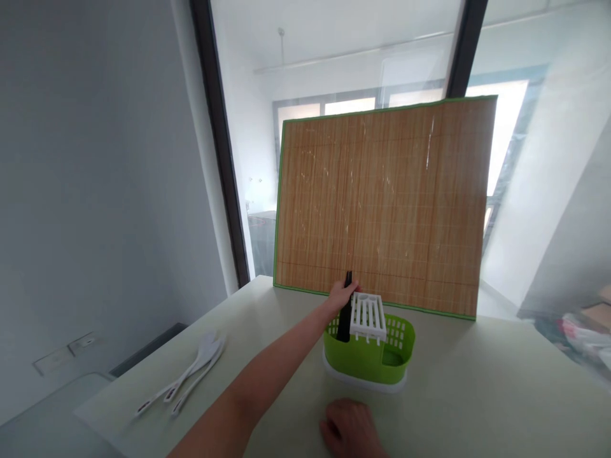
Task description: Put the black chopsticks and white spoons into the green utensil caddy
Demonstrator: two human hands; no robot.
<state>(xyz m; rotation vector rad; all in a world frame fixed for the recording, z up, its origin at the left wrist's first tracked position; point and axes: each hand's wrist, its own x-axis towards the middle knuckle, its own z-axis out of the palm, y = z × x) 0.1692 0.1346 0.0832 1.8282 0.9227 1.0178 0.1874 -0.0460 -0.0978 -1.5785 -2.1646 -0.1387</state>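
A green utensil basket [365, 362] with slotted walls stands on a white base on the table. Across its middle sits a white slatted rack [367, 315] with small hooks along its front. My left hand [341, 296] reaches forward, closed around a bundle of black chopsticks [344, 323], as they appear to be. They lean slightly, their lower part inside the basket's left compartment, left of the rack; the front wall hides their lower ends. In front of the basket, my right hand [351, 426] rests on the table with fingers curled, showing nothing in it.
Several white long-handled utensils [193, 372], spoon-like, lie in a loose pile on the left of the table [286, 388]. Behind the basket a bamboo mat [382, 210] with green edging stands upright against the glass. A grey wall [119, 191] rises at the left.
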